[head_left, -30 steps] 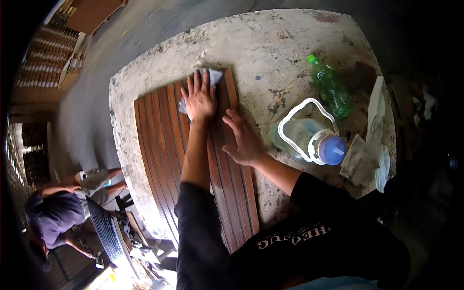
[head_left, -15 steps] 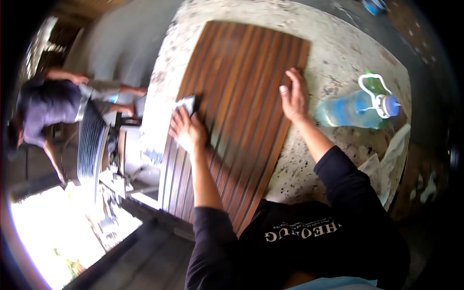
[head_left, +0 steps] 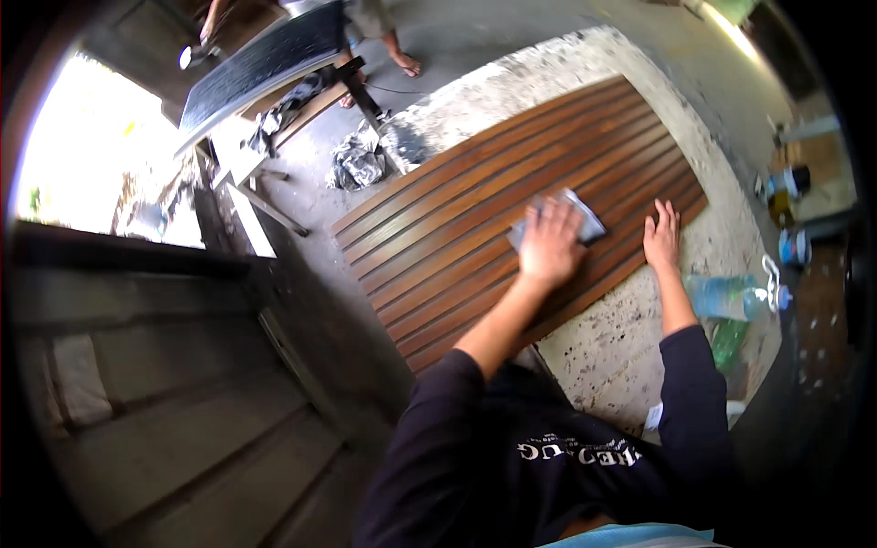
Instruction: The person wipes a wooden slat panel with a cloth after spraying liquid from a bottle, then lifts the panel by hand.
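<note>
A long brown wooden panel [head_left: 438,201] with dark parallel grooves lies flat on a pale, paint-spattered table. Under my left hand [head_left: 551,245] is a grey folded sheet [head_left: 588,219], pressed down near the panel's middle. Its kind is not clear, and the fingers hide most of it. My right hand [head_left: 664,237] rests at the panel's right-hand near edge, fingers stretched out and holding nothing.
A large clear-blue bottle [head_left: 722,297] with a white handle lies right of my right hand, beside a green bottle [head_left: 729,342]. Beyond the table's spattered top [head_left: 612,342], a crumpled plastic bag [head_left: 358,163] and a dark ribbed panel [head_left: 265,68] stand near another person's legs [head_left: 393,46].
My view has turned, so the panel now runs more crosswise. My left hand has slid with the grey sheet from the panel's left edge to its middle. My right hand stays near the right edge.
</note>
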Demonstrator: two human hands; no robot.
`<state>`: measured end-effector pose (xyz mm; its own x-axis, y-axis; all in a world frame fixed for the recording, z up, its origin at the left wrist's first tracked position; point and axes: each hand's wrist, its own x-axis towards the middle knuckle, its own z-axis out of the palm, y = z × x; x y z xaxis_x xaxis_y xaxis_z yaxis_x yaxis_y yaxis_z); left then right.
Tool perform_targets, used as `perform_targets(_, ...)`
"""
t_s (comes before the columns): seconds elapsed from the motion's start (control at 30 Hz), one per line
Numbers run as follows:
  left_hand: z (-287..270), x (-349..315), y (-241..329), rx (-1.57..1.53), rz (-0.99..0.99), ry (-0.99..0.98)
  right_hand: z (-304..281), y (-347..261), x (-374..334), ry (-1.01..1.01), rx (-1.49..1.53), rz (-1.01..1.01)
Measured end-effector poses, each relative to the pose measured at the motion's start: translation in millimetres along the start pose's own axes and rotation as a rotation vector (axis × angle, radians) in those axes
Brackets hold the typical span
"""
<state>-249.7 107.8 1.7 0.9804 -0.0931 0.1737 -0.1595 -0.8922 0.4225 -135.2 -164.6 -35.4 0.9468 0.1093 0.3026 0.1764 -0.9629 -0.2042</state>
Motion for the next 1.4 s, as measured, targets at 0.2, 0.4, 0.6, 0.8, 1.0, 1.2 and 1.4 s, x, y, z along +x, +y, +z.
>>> perform_targets(0.2,-30.5,-36.9,-84.3,0.042,-0.137,-0.008,-35.2,-86.5,-55.9,-0.209,0.095,-0.204)
perform_targets(0.4,-111.3,-137.1,-208.3,0.261,-0.552,0.409,-28.9,-248.1,-73.3,-0.293,0.211,-0.352)
perform_targets(0.6,-59.1,-228.9,-73.7,-0.120,-0.010,0.099,39.4,-316.8,-35.7,-0.171,0.359,-0.258)
perform_targets(0.8,-96.4,-180.4,-213.1,-0.253,-0.554,0.495,42.6,-334.8,-43.5,-0.190,0.054,-0.275)
perform_targets(1.0,-100.7,-123.1,-277.6,-1.063,-0.677,0.829,45.9,-332.4,-29.6,-0.110,0.097,-0.358)
perform_targets(1.2,-40.9,-275.0,-96.1,-1.376,-0.714,0.619,50.6,-330.9,-32.9,-0.113,0.085,-0.412)
perform_targets(1.4,-48.8,-251.4,-128.5,-1.524,-0.644,0.602,51.2,-323.3,-32.3,-0.128,0.097,-0.430)
